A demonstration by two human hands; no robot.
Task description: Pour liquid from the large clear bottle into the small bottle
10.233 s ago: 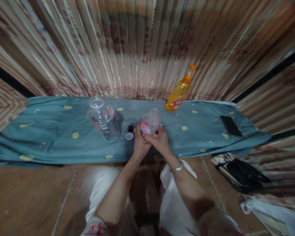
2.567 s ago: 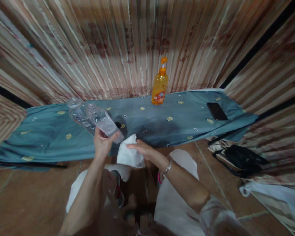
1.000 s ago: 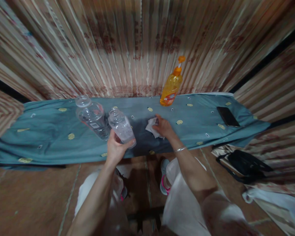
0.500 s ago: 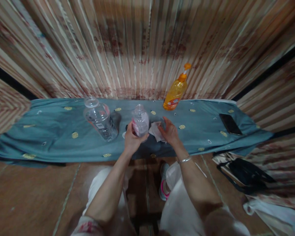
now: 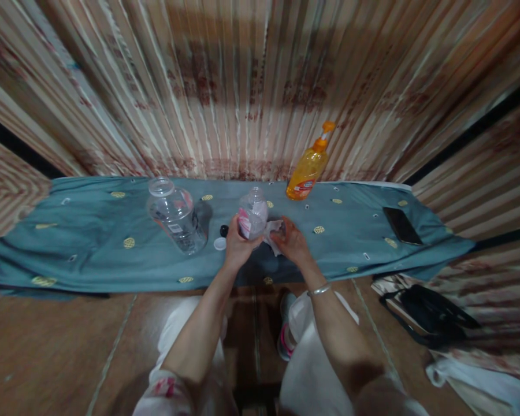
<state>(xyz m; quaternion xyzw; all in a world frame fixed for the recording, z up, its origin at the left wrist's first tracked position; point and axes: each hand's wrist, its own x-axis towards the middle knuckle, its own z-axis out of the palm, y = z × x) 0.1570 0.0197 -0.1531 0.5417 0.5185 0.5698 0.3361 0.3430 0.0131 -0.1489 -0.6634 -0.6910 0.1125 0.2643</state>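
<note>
My left hand (image 5: 239, 247) is wrapped round a small clear plastic bottle (image 5: 255, 212) with a pink and white label and no cap on its neck. Just to its right, my right hand (image 5: 293, 240) pinches a crumpled white tissue (image 5: 275, 234), which reaches close to the bottle's side. Whether tissue and bottle touch, I cannot tell. Left of my left hand lie a black cap (image 5: 224, 230) and a white cap (image 5: 219, 244). A larger clear bottle (image 5: 177, 216), also uncapped, stands farther left.
An orange pump bottle (image 5: 307, 173) stands at the back of the cloth-covered table (image 5: 99, 231). A black phone (image 5: 401, 225) lies toward the right end. Beyond the table hangs a pleated curtain (image 5: 225, 86). A black bag (image 5: 433, 315) is low on the right.
My right hand has closed on the tissue and drawn nearer the bottle. My left hand and the small bottle have shifted slightly right, showing the caps more fully.
</note>
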